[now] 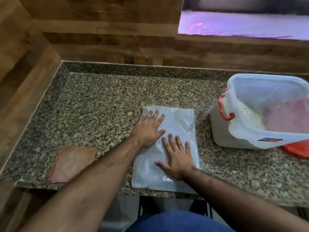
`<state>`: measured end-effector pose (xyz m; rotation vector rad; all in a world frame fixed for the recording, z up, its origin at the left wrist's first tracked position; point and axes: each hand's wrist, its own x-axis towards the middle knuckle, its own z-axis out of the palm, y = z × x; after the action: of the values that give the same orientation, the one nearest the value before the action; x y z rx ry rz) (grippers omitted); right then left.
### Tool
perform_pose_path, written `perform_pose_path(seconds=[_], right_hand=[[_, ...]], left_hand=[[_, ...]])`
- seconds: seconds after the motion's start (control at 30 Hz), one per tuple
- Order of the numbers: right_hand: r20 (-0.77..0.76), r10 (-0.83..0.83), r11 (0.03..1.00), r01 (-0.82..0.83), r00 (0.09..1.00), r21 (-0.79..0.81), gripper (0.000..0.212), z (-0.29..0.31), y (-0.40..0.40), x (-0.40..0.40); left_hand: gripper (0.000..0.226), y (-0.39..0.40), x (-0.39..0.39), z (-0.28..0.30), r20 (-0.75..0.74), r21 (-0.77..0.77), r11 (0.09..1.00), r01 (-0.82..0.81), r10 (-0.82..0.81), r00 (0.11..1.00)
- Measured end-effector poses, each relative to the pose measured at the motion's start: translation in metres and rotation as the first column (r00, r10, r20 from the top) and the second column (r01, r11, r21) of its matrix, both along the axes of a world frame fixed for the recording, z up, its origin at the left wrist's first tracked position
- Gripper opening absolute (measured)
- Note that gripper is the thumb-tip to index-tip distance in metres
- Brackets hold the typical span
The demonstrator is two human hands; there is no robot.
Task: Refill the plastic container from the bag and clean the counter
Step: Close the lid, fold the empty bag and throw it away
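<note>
A flat white woven bag lies empty on the speckled granite counter, reaching to its front edge. My left hand presses flat on the bag's upper left part, fingers spread. Just below it, my right hand lies flat on the bag's middle, fingers also apart. To the right stands an open translucent plastic container with red latches, holding white grain or flour.
A folded pinkish-brown cloth lies at the counter's front left. A red lid or piece pokes out beside the container at the right edge. Wooden-look walls close the back and left; a window ledge is above right.
</note>
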<state>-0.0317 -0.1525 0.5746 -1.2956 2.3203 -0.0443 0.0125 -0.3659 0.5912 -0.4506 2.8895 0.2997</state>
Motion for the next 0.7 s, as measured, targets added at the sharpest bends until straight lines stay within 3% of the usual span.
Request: perform_pose_path(seconds=[0.1, 0.23, 0.4, 0.7], right_hand=[[-0.016, 0.035, 0.996, -0.034, 0.999, 0.083, 0.128, -0.012, 0.008, -0.002], [-0.013, 0.096, 0.992, -0.094, 0.995, 0.085, 0.151, -0.017, 0.024, -0.009], [-0.011, 0.139, 0.982, -0.137, 0.99, 0.127, 0.163, -0.015, 0.032, -0.01], [0.054, 0.126, 0.949, -0.137, 0.991, 0.284, 0.174, 0.018, 0.009, -0.02]], left_hand=[[0.088, -0.016, -0.006, -0.023, 0.176, -0.071, 0.99, 0.122, -0.108, 0.978], [0.116, -0.02, 0.003, -0.041, 0.173, -0.042, 0.995, 0.093, -0.084, 0.981], [0.17, -0.033, -0.003, -0.033, 0.283, 0.065, 0.984, 0.166, -0.178, 0.943], [0.184, -0.006, -0.019, 0.004, 0.456, -0.066, 0.991, 0.114, -0.072, 0.887]])
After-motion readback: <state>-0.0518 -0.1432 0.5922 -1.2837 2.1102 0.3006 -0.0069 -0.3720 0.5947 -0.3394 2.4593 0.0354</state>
